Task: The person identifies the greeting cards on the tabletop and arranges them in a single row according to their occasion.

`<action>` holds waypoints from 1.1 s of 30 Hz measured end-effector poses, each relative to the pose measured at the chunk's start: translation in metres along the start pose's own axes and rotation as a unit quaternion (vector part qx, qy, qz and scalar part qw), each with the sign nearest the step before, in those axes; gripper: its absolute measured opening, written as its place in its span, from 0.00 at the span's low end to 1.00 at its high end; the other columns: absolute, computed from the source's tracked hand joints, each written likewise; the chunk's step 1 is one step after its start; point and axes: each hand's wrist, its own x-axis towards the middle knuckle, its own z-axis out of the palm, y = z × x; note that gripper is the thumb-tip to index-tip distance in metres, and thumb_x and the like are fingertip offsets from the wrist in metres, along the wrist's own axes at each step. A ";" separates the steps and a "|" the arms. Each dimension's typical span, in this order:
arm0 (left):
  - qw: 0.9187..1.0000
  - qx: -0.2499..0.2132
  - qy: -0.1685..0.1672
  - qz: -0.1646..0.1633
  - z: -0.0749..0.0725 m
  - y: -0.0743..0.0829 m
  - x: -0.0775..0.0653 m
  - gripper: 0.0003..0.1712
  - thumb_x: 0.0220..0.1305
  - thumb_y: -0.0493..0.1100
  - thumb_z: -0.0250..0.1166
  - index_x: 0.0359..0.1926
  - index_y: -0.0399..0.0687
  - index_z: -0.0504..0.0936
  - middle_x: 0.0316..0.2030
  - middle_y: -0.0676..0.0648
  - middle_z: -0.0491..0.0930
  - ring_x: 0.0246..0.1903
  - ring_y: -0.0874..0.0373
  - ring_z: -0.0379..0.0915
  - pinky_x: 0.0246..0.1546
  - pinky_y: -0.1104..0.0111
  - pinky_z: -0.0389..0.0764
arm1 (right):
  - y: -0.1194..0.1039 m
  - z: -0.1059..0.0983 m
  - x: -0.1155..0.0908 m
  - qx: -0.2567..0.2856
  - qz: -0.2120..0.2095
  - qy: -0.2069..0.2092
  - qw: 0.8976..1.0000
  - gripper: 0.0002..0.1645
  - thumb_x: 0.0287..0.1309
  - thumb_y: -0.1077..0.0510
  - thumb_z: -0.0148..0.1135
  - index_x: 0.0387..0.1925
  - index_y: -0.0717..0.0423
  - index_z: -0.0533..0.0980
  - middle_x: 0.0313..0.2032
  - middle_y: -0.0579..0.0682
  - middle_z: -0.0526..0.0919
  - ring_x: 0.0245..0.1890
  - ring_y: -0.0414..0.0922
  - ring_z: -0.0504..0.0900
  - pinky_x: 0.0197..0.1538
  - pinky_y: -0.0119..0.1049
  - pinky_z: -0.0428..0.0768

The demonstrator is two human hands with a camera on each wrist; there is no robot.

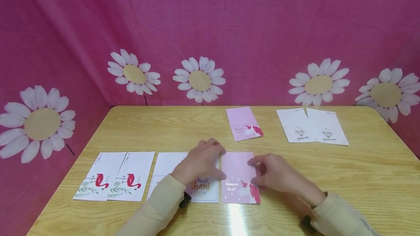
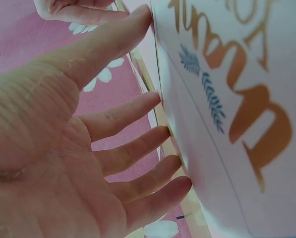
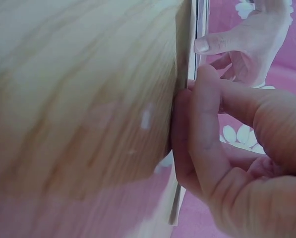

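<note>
A pink unicorn card lies flat at the table's near middle, between the two hands. My left hand reaches over the white "thank you" card, its fingertips by the pink card's left edge. In the left wrist view, its fingers are spread and fairly straight, tips at the thank-you card's surface. My right hand touches the pink card's right edge with thumb and forefinger apart. Its fingers look bent, low at the tabletop, in the right wrist view. My left hand and forearm cover part of the thank-you cards.
Two overlapping flamingo cards lie at the near left. Another pink unicorn card lies farther back, and two white diamond cards overlap at the back right. A pink curtain with daisies hangs behind the wooden table.
</note>
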 end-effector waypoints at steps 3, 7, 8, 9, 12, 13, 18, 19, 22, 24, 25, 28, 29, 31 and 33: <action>1.000 0.001 -0.001 0.002 -0.001 -0.001 0.000 0.38 0.50 0.56 0.81 0.62 0.52 0.80 0.67 0.49 0.73 0.67 0.46 0.67 0.64 0.49 0.75 | -0.002 0.000 0.002 -0.017 0.001 -0.001 1.000 0.31 0.50 0.60 0.79 0.58 0.58 0.81 0.24 0.47 0.78 0.27 0.42 0.75 0.34 0.33 0.74; 1.000 0.003 -0.002 0.004 -0.001 0.000 0.000 0.39 0.51 0.56 0.80 0.63 0.52 0.80 0.67 0.49 0.73 0.67 0.46 0.67 0.64 0.50 0.75 | -0.004 0.001 0.003 -0.034 0.002 -0.004 0.999 0.31 0.50 0.59 0.79 0.57 0.57 0.81 0.25 0.47 0.78 0.29 0.42 0.75 0.35 0.34 0.75; 1.000 0.004 -0.001 0.004 -0.001 0.000 0.000 0.39 0.51 0.56 0.80 0.63 0.52 0.80 0.67 0.49 0.73 0.67 0.46 0.67 0.64 0.50 0.75 | -0.004 0.001 0.003 -0.037 0.000 -0.006 0.999 0.31 0.50 0.59 0.79 0.57 0.57 0.81 0.26 0.47 0.78 0.29 0.42 0.75 0.35 0.34 0.75; 1.000 0.005 -0.001 0.004 -0.001 0.000 0.000 0.39 0.51 0.56 0.80 0.63 0.52 0.80 0.67 0.49 0.73 0.67 0.46 0.67 0.64 0.50 0.75 | -0.005 0.001 0.003 -0.038 0.001 -0.007 0.999 0.31 0.50 0.59 0.79 0.57 0.57 0.81 0.26 0.47 0.78 0.29 0.43 0.75 0.35 0.34 0.75; 1.000 0.008 -0.002 0.002 -0.001 0.000 -0.001 0.39 0.51 0.56 0.80 0.63 0.52 0.80 0.67 0.49 0.73 0.67 0.46 0.67 0.64 0.49 0.75 | -0.006 0.002 0.004 -0.043 0.007 -0.010 0.999 0.30 0.50 0.59 0.79 0.57 0.57 0.82 0.26 0.47 0.78 0.29 0.43 0.75 0.35 0.34 0.75; 1.000 0.009 -0.002 0.003 -0.001 0.000 -0.001 0.39 0.50 0.56 0.81 0.62 0.52 0.80 0.67 0.49 0.73 0.67 0.46 0.67 0.64 0.49 0.75 | -0.006 0.001 0.004 -0.047 0.000 -0.010 0.999 0.30 0.50 0.59 0.79 0.57 0.57 0.82 0.26 0.47 0.78 0.29 0.43 0.75 0.35 0.34 0.75; 1.000 0.011 -0.005 -0.001 -0.001 0.001 0.000 0.39 0.51 0.56 0.80 0.63 0.53 0.80 0.67 0.49 0.72 0.67 0.47 0.67 0.65 0.49 0.75 | -0.006 0.000 0.003 -0.088 -0.028 -0.002 0.996 0.28 0.49 0.58 0.80 0.54 0.56 0.83 0.30 0.47 0.78 0.34 0.44 0.74 0.38 0.35 0.74; 1.000 0.012 -0.005 -0.002 0.000 0.001 0.000 0.39 0.51 0.57 0.80 0.63 0.53 0.79 0.67 0.50 0.72 0.66 0.47 0.67 0.65 0.49 0.75 | -0.005 0.000 0.003 -0.103 -0.039 0.004 0.994 0.28 0.48 0.57 0.81 0.53 0.56 0.84 0.33 0.48 0.79 0.36 0.44 0.74 0.40 0.37 0.76; 1.000 0.013 -0.007 -0.005 0.000 0.001 0.000 0.39 0.51 0.57 0.80 0.63 0.53 0.79 0.67 0.50 0.72 0.66 0.48 0.67 0.65 0.50 0.75 | -0.004 -0.001 0.001 -0.148 -0.072 0.024 0.986 0.25 0.47 0.55 0.81 0.49 0.54 0.86 0.45 0.51 0.81 0.46 0.49 0.75 0.48 0.44 0.79; 1.000 0.015 -0.007 -0.004 -0.001 0.001 0.000 0.39 0.51 0.57 0.80 0.63 0.53 0.79 0.67 0.50 0.72 0.66 0.48 0.67 0.65 0.50 0.75 | -0.004 -0.001 0.000 -0.169 -0.086 0.033 0.981 0.24 0.46 0.54 0.81 0.48 0.53 0.86 0.53 0.53 0.80 0.52 0.51 0.74 0.53 0.48 0.80; 1.000 0.016 -0.007 -0.003 -0.001 0.002 0.000 0.39 0.51 0.57 0.80 0.63 0.53 0.79 0.67 0.50 0.72 0.65 0.48 0.67 0.65 0.51 0.75 | -0.004 -0.002 0.000 -0.175 -0.092 0.034 0.980 0.24 0.47 0.54 0.81 0.47 0.53 0.86 0.55 0.53 0.80 0.53 0.52 0.74 0.54 0.49 0.81; 1.000 0.019 -0.008 -0.002 -0.001 0.002 0.000 0.39 0.51 0.57 0.80 0.63 0.53 0.79 0.67 0.49 0.72 0.65 0.48 0.67 0.64 0.51 0.75 | -0.003 -0.002 0.000 -0.181 -0.096 0.032 0.978 0.23 0.47 0.54 0.81 0.47 0.53 0.86 0.56 0.53 0.80 0.54 0.53 0.74 0.53 0.49 0.82; 1.000 0.020 -0.008 -0.002 -0.001 0.002 0.000 0.39 0.51 0.57 0.80 0.63 0.53 0.79 0.67 0.49 0.72 0.65 0.48 0.68 0.64 0.51 0.75 | -0.003 -0.002 0.000 -0.182 -0.096 0.030 0.978 0.24 0.47 0.53 0.81 0.48 0.53 0.86 0.57 0.53 0.80 0.54 0.52 0.74 0.52 0.49 0.82; 1.000 0.021 -0.008 -0.002 -0.001 0.002 0.000 0.40 0.51 0.57 0.80 0.63 0.53 0.79 0.67 0.50 0.73 0.64 0.48 0.68 0.64 0.51 0.75 | -0.002 -0.002 0.001 -0.185 -0.099 0.030 0.977 0.24 0.47 0.53 0.81 0.48 0.52 0.85 0.57 0.53 0.80 0.54 0.52 0.74 0.52 0.49 0.83; 1.000 0.022 -0.010 -0.001 -0.002 0.002 0.000 0.40 0.51 0.58 0.80 0.64 0.53 0.79 0.67 0.50 0.73 0.64 0.48 0.68 0.63 0.51 0.75 | 0.000 -0.002 0.001 -0.187 -0.102 0.030 0.977 0.24 0.47 0.53 0.81 0.48 0.52 0.85 0.56 0.52 0.80 0.53 0.52 0.74 0.52 0.49 0.83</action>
